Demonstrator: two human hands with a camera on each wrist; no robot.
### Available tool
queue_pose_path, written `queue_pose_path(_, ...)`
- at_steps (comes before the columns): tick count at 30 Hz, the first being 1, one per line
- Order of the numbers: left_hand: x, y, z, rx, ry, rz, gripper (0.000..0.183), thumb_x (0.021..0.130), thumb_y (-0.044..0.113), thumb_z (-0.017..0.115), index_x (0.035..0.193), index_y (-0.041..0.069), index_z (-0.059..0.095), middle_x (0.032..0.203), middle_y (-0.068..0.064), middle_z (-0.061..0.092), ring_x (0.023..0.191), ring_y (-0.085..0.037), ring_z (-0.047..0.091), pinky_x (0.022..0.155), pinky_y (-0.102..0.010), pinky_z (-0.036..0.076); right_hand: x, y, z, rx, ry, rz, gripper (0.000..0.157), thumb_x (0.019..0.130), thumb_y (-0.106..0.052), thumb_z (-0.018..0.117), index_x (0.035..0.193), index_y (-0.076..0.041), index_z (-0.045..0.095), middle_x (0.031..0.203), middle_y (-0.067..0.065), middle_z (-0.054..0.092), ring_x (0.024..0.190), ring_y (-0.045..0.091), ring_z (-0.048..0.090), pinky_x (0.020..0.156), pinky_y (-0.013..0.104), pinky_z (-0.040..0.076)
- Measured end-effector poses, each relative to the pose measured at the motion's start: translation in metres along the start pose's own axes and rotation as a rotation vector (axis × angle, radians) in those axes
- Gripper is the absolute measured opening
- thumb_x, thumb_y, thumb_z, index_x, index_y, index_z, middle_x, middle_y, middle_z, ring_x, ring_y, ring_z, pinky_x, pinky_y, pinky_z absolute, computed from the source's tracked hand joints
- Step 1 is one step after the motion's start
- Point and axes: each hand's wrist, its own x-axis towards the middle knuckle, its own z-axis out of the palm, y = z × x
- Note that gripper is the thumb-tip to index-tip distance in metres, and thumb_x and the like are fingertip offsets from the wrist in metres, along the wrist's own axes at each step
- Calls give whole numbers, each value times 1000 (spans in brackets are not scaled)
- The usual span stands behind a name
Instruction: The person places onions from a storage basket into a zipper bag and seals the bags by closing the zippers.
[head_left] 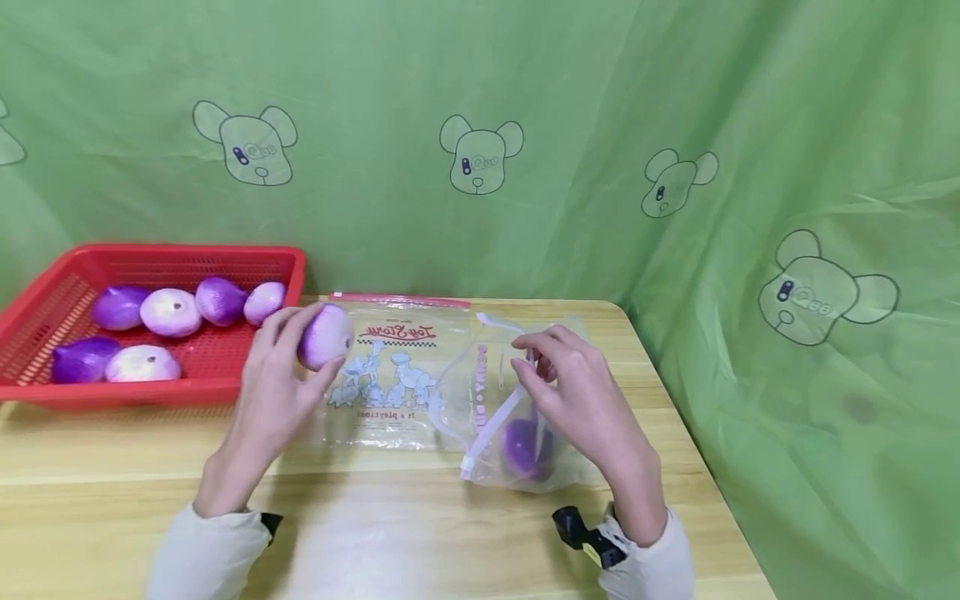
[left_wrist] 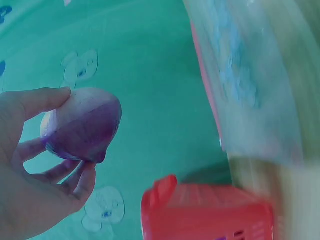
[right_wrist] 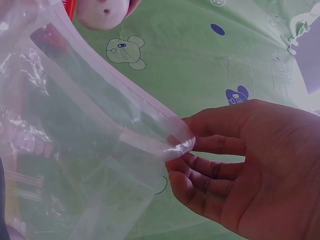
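Note:
My left hand (head_left: pixel 272 392) holds a purple-and-white onion (head_left: pixel 325 337) above the table, near the basket's right end. In the left wrist view, thumb and fingers curl round this onion (left_wrist: pixel 85 122), and its pointed tip faces down. My right hand (head_left: pixel 581 396) pinches the rim of a clear zip bag (head_left: pixel 487 450), whose mouth gapes toward the left. A purple onion (head_left: pixel 527 448) lies inside that bag. The right wrist view shows the bag's edge (right_wrist: pixel 150 117) between thumb and fingers.
A red plastic basket (head_left: pixel 298 275) with several more onions (head_left: pixel 171 312) stands at the left. A flat clear bag (head_left: pixel 397 425) with printed figures and a red zip strip lies mid-table. Green sheeting (head_left: pixel 360 208) hangs behind and along the right edge of the wooden table (head_left: pixel 360 525).

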Motion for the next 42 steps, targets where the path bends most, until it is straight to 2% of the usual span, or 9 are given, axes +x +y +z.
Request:
queue_pose_path(5,-4,13,10,-23,-40,9,67,76,5,85,136,3,57,127,-25,49,105,-39,56,87,-56,52,-2,0,-3,8,3,5,22,94,-13,66,113,-2,71,91,1,63,77,11,60,68,26,54)
queue_pose_path(12,-7,36,11,-61,-62,72,71,76,7,86,137,-1,50,129,-19,57,116,-33,56,94,-52,50,-2,-1,-4,7,4,2,21,94,-13,66,113,-3,70,90,-1,62,76,11,58,64,25,52)
queue_pose_path(17,-13,51,14,-78,-86,118,63,77,10,85,130,-3,54,127,-17,60,116,-32,57,95,-51,50,-2,-5,-2,-2,-8,-10,22,94,-13,66,114,-3,70,89,-1,61,75,11,56,61,24,51)
queue_pose_path(21,-15,60,17,-85,-114,163,63,79,14,84,132,-1,55,129,-15,61,118,-31,57,98,-49,47,-2,-7,-1,-6,-8,-20,23,95,-13,66,114,-4,70,91,-1,62,76,10,57,62,23,51)
queue_pose_path(31,-24,77,28,-146,-241,223,60,84,21,79,136,4,55,135,-9,58,123,-24,53,105,-41,43,-4,-14,4,-1,-14,-65,22,95,-13,65,114,-3,70,92,1,63,75,11,58,62,25,53)
queue_pose_path(34,-28,81,34,-172,-276,228,61,84,23,80,137,6,54,137,-9,56,125,-23,52,105,-41,45,-5,-18,3,5,-17,-81,23,95,-13,65,115,-3,70,95,2,65,76,9,59,63,24,54)
queue_pose_path(38,-33,84,43,-157,-302,247,64,83,24,81,138,6,54,138,-11,55,125,-24,52,101,-41,49,-9,-27,2,24,-29,-114,26,95,-13,66,118,-1,69,98,2,65,79,8,60,65,21,53)
queue_pose_path(42,-36,85,53,-116,-307,295,63,83,25,81,137,6,55,138,-12,55,126,-26,52,102,-42,48,-12,-35,0,42,-35,-149,27,95,-13,66,119,-1,68,101,2,65,81,8,61,67,18,53)
